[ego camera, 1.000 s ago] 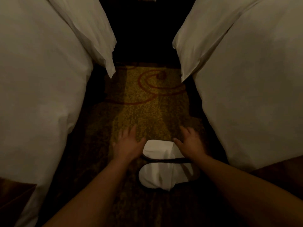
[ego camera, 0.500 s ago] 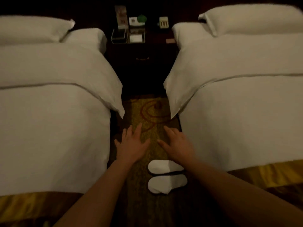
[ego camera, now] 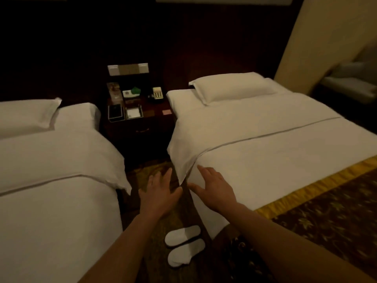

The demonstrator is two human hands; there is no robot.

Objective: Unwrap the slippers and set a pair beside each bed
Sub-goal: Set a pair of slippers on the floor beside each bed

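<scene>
A pair of white slippers (ego camera: 184,245) lies side by side on the patterned carpet in the aisle, close to the right bed (ego camera: 265,152). The left bed (ego camera: 51,180) flanks the aisle on the other side. My left hand (ego camera: 160,194) hovers over the aisle with spread fingers and holds nothing. My right hand (ego camera: 214,189) is also empty, fingers apart, in front of the right bed's hanging sheet corner. Both hands are well above and beyond the slippers.
A dark nightstand (ego camera: 138,119) stands between the bed heads, carrying a phone (ego camera: 158,92), trays and leaflets. A gold and brown bed runner (ego camera: 326,211) crosses the right bed's foot. A pale wall and a sofa (ego camera: 350,82) are at far right.
My hands have left the slippers and risen away from the floor. The view has lifted and swung right, from the aisle floor to both beds and the nightstand.
</scene>
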